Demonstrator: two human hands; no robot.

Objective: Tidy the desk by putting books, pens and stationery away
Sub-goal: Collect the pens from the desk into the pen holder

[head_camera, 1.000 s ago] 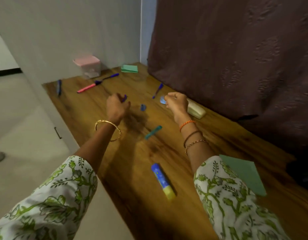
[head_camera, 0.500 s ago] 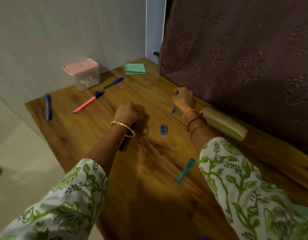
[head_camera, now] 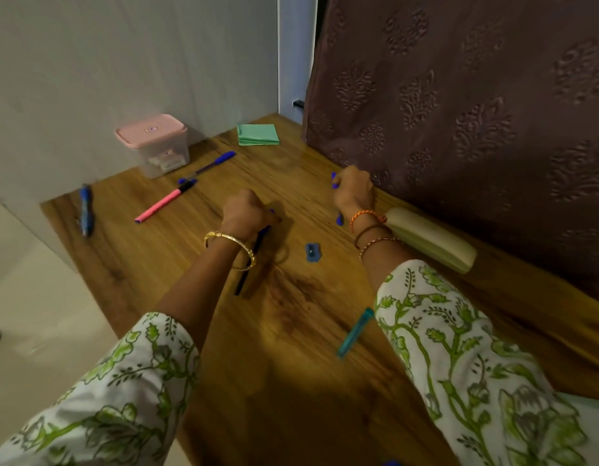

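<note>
Left hand [head_camera: 242, 215] is fisting round a dark pen [head_camera: 249, 264], right hand [head_camera: 353, 193] is curling round a blue pen [head_camera: 339, 219]; both pens are lying low over the wooden desk [head_camera: 291, 331]. Judging it best gathering them together, then carrying them toward the pink-lidded box [head_camera: 155, 142] at 11 o'clock. Pink marker [head_camera: 163, 203], sharpener [head_camera: 313, 253], green pad [head_camera: 257, 134] are lying scattered; maroon curtain [head_camera: 476, 112] is hanging at 2 o'clock.

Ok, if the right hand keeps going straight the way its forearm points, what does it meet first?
Probably the brown curtain: the right hand, gripping a blue pen, already sits close beside its lower edge, with nothing visible between. Depth is uncertain.
</note>
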